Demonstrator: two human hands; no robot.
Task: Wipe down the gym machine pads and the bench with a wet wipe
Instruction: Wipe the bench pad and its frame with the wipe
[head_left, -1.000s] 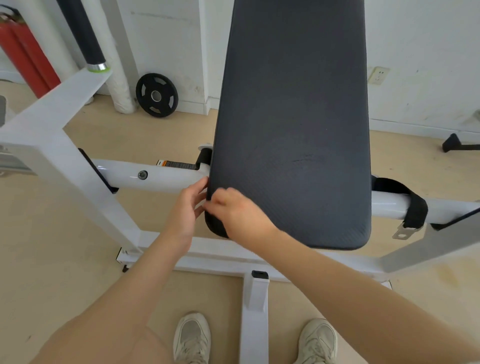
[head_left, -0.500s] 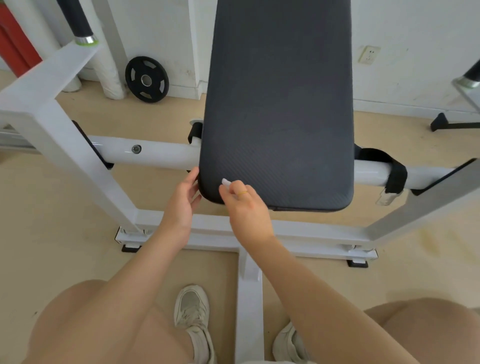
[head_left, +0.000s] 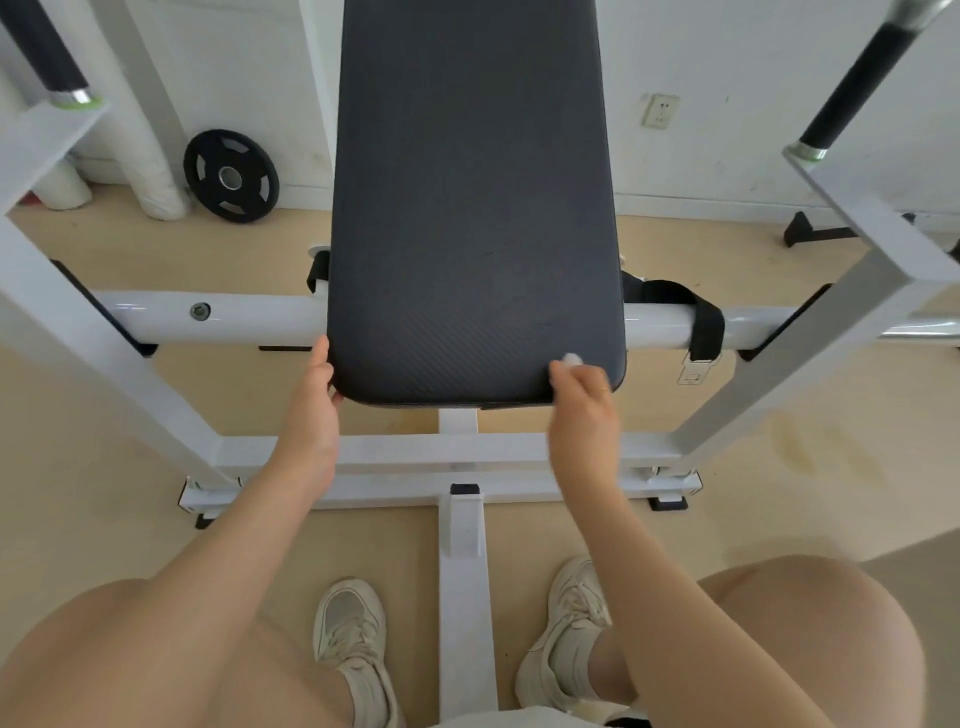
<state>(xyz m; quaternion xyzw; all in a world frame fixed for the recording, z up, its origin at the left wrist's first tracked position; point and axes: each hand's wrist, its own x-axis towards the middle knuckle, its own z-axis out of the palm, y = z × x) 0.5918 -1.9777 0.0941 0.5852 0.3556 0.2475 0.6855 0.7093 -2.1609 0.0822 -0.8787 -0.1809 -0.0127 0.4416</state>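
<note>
The right hand (head_left: 584, 402), pinched on a wipe (head_left: 571, 358), has swept from the pad's (head_left: 472, 208) near-left corner to its near-right, the left hand (head_left: 314, 400) loosely steadying its edge.

Bench pad (head_left: 472, 208) above crossbar (head_left: 249, 317); weight plate (head_left: 231, 176) behind left; strap (head_left: 704, 325) on crossbar, right.

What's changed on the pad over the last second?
The right hand, pinching the white wipe, has swept along the near edge of the black pad from its left corner to its right corner. The left hand stayed at the pad's left corner, bracing it. The pad itself has not shifted on the white frame.
</note>
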